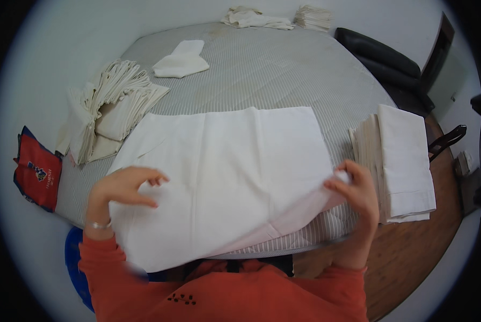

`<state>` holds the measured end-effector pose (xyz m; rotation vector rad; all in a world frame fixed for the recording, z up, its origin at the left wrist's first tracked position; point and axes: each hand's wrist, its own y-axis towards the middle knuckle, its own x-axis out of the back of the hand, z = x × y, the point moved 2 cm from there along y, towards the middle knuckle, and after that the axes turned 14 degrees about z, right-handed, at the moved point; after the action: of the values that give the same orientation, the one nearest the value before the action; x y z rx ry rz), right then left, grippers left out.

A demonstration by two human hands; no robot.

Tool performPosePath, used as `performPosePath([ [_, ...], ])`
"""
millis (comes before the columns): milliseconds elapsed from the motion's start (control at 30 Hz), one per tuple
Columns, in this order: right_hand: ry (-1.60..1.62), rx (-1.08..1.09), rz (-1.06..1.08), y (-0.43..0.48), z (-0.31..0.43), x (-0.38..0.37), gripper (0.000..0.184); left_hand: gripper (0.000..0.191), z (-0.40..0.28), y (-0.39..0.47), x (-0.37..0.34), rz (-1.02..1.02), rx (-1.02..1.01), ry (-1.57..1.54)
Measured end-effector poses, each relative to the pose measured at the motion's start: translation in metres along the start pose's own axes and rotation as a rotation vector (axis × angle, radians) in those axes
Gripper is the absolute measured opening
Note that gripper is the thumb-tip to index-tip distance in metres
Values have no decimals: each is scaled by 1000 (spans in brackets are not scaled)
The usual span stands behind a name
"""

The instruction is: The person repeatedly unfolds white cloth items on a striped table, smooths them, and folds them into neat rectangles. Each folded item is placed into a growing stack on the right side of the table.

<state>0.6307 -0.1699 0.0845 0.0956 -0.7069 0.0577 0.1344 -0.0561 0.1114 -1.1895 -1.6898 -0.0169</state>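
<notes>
A white cloth [228, 161] lies spread over the near part of a striped mattress [272, 72], with faint fold creases across it. Its near edge hangs past the mattress edge on the left. My right hand [355, 189] pinches the cloth's near right corner between thumb and fingers and lifts it, so a pinkish underside shows. Over the cloth's left side hovers my left hand [127, 187], thumb and fingers apart, holding nothing. A bracelet circles the left wrist.
Right of the cloth stands a stack of folded white cloths [405, 165]. Piled cloths [115, 108] lie at left, beside a red bag [39, 173]. A folded cloth [182, 60] and more cloth stacks [313, 18] are farther back. A black sofa [377, 52] and blue tub [74, 261] adjoin the mattress.
</notes>
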Motion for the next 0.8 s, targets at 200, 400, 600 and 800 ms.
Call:
performPosePath([
  [200, 389, -28, -307, 112, -64, -38, 23, 39, -53, 170, 65, -165, -217, 102],
  [400, 463, -96, -386, 116, -110, -78, 21, 36, -74, 339, 68, -284, -103, 121],
  [600, 336, 48, -468, 115, -110, -77, 19, 51, -91, 452, 50, -443, -25, 107],
  [800, 257, 89, -476, 114, -101, -75, 15, 60, -114, 480, 57, -469, 84, 34],
])
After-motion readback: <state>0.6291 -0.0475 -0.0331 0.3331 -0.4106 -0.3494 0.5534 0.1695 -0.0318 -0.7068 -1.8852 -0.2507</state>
